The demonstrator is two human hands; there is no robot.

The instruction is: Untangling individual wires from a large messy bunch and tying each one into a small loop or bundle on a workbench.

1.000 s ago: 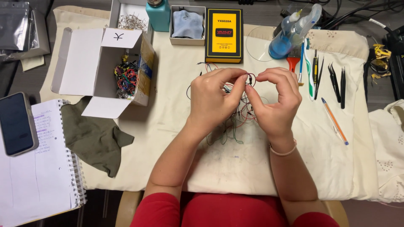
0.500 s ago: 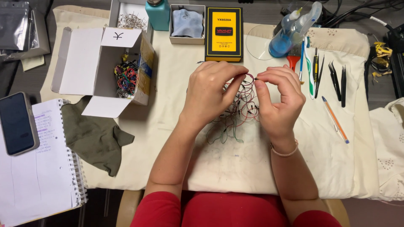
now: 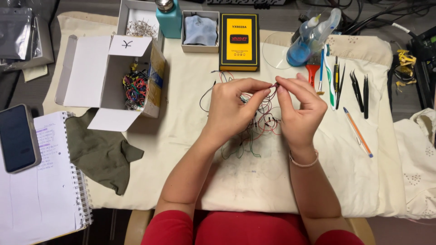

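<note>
Hands meet above the cloth-covered tabletop (image 3: pixel 190 136): left hand (image 3: pixel 231 106) and right hand (image 3: pixel 299 109) pinch, fingertips together, what seems a tiny part on thin wires (image 3: pixel 254 122), whose tangle lies just beneath them. White box (image 3: pixel 109 77) stands left, tweezers (image 3: pixel 359 93) right.

I see cloth (image 3: pixel 318 181) spread across table, centre of frame. Both hands above tangle of wires (image 3: pixel 254 124) at centre: left hand (image 3: pixel 231 111) left of right hand (image 3: pixel 299 113), fingertips meeting. Open box (image 3: pixel 97 75) at upper left, loose wires (image 3: pixel 135 87) inside. Flat case (image 3: pixel 239 41) at top centre, small tray (image 3: pixel 200 31) just left of it. Bottles (image 3: pixel 313 36) at upper right. Tweezers (image 3: pixel 359 93) and pen (image 3: pixel 358 132) right of hands. Notebook (image 3: pixel 41 190) at lower left, phone (image 3: pixel 17 138) on its upper corner. Rag (image 3: pixel 102 154) between notebook and hands.
</note>
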